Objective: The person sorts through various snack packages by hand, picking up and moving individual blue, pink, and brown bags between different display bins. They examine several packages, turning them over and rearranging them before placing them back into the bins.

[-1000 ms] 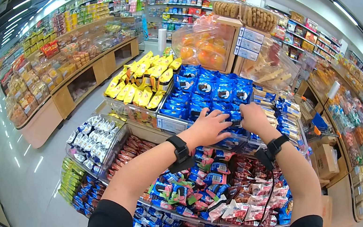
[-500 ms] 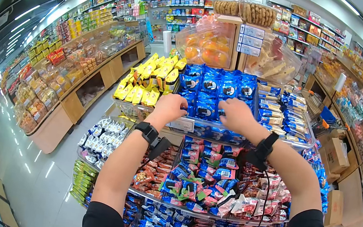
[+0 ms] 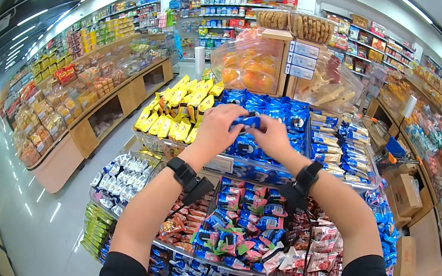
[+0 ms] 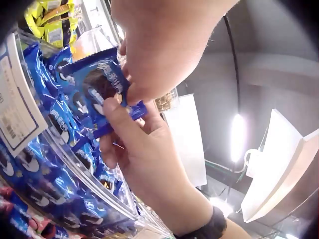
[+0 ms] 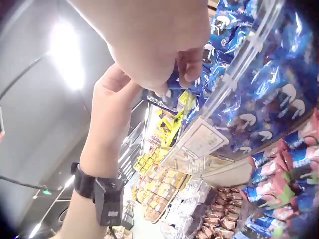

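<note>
Both hands meet above the bin of blue packets (image 3: 289,111) and pinch one blue packet (image 3: 247,122) between them. In the head view the left hand (image 3: 218,129) is on the packet's left side and the right hand (image 3: 273,137) on its right. The left wrist view shows the packet's printed face (image 4: 97,87), with the right thumb lying across its lower corner and the left hand (image 4: 154,55) at its upper edge. In the right wrist view the hands hide most of the packet.
Yellow packets (image 3: 189,98) fill the bin to the left, and cream-and-blue packets (image 3: 327,140) the one to the right. A clear bin wall with a price label (image 3: 218,163) runs below the hands. Lower bins hold pink-blue packets (image 3: 246,217) and white packets (image 3: 125,178).
The left hand has moved up and right, the right hand slightly left, and they have come together. A blue packet is now held between them, raised over the bin.
</note>
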Motion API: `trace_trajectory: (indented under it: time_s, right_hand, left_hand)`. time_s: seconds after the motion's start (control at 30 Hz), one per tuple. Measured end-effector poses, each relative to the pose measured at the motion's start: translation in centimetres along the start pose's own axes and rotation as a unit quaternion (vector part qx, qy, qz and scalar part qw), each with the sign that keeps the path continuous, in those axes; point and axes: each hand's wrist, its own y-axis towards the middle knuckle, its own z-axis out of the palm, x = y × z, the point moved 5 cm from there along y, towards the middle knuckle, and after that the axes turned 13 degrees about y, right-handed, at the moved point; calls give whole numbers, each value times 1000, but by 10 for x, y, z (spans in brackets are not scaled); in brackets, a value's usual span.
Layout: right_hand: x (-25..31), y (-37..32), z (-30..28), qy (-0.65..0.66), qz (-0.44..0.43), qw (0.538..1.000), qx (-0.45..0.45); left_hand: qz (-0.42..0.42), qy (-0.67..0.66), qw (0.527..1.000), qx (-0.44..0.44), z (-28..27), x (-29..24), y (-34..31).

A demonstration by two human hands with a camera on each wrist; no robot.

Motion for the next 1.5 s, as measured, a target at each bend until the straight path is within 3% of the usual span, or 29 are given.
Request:
trace_trajectory:
  time_s: [0.07,0.13,0.2,0.33,0.4,0.63,0.7,0.73,0.9,0.97,1.0,1.07,1.1,1.23,1.33,1.4,1.5]
  right_hand:
    - [-17,22,-10,61,80,995,5]
    - [-30,39,-8,102,106,989,1]
    - [-34,48,7,172,167,971,26]
    - [-42,55,38,211,179,960,40]
    - [-40,55,41,192,177,965,38]
    - [-38,34,0,160,211,961,79]
    - [-41,19,-2,186,238,938,168]
    - [-46,14,-4,185,241,938,169]
    - [-53,3,11,13,161,960,228]
    - [-48,5,19,-130,93,960,228]
    - [-44,5,23,-130,93,960,228]
    - [-26,1,23,-346,-11,922,174]
    - [-22,4,23,-375,43,904,202]
    - [-14,0,13,-387,52,895,217]
    - [16,-19,-21,-314,-49,939,133]
    - [48,-55,-51,-189,-71,978,60]
    - [60,-135,-67,-80,7,995,65]
  left_hand:
    - [-36,-5,999,-3,8,20,-8]
    - [-114,20,991,63,24,45,-26]
    - [-122,34,987,94,29,54,-39]
    - [-144,100,962,210,32,64,-55]
    - [-83,99,949,286,32,58,-56]
    - [-76,102,956,263,40,65,-59]
    - [-73,110,957,258,42,68,-60]
    - [-75,108,957,259,44,68,-63]
    - [-43,159,972,167,32,42,-55]
    - [-42,140,973,177,38,34,-50]
    - [-45,119,974,189,42,32,-50]
    - [-32,115,974,192,55,30,-53]
    - [-39,129,971,196,60,30,-53]
    - [-31,136,975,171,60,29,-49]
    - [-34,144,980,130,30,18,-45]
    - [-39,48,992,112,-5,4,-46]
    - [-72,-51,989,120,-69,-46,-76]
